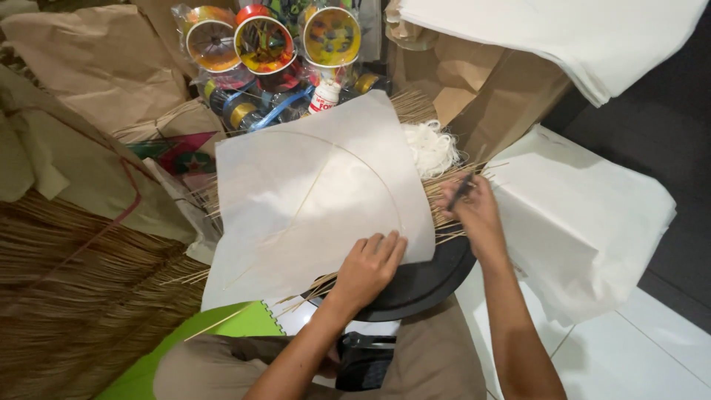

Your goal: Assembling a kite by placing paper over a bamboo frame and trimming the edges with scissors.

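- Head view looks down on a square sheet of thin white paper [311,200] lying tilted like a diamond over a bed of thin bamboo sticks [444,194]; two slim sticks, one straight and one bowed into an arc, show on or through the sheet, which reads as a kite frame.
- Left hand [370,265] lies palm down, fingers spread flat on the sheet's lower corner, gripping nothing; I judge it is pinning the light paper so that it does not slide.
- Right hand [474,210] is closed round a thin dark tool, perhaps a pen [461,192], at the sheet's right edge, just above the loose sticks; whether the tip touches anything I cannot tell.
- Under both hands a round black tray [426,285] rests over the person's lap, probably serving as a firm work surface.
- Clear plastic bags at the top hold round colourful spools [265,43], and a small white glue bottle with a red cap [324,96] stands among them, near the sheet's upper edge.
- White tangle of string [431,147] lies just beside the sheet's right corner, within easy reach.
- Stacks of white paper sheets [585,215] sit to the right, crumpled brown paper [96,59] and a large bundle of straw-coloured sticks [67,289] to the left, and a green spiral notebook [222,330] lies by the knee.
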